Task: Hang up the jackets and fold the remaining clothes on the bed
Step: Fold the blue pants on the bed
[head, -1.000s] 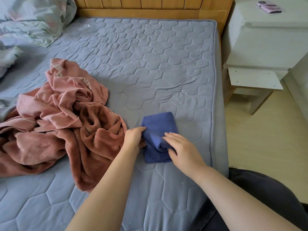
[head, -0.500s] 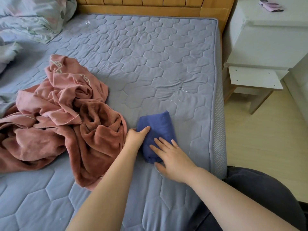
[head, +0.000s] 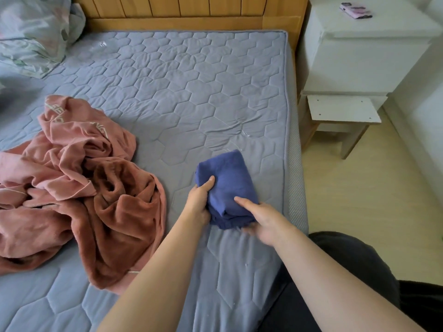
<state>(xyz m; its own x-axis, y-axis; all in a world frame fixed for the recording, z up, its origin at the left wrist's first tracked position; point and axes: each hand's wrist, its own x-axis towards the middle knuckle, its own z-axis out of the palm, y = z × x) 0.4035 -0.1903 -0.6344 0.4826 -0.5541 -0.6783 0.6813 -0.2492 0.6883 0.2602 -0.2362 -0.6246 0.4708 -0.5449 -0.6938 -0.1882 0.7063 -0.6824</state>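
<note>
My left hand (head: pixel 199 200) pinches the left edge of the folded blue garment (head: pixel 229 177), thumb on top. My right hand (head: pixel 268 221) lays one finger on its near end; the rest blurs, so I cannot tell its grip. The garment is a soft, thick rectangle on the hexagon-quilted bed (head: pixel 191 92). Left of my left hand lies a crumpled pink fleece (head: pixel 107 200).

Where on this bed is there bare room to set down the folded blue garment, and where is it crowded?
The widest bare patch of mattress lies between headboard, pink heap and right edge. A smaller strip runs nearest the camera, left of the forearms. Crowded: the left side, under the heap and floral bedding. The left hand grips the folded blue garment.
</note>
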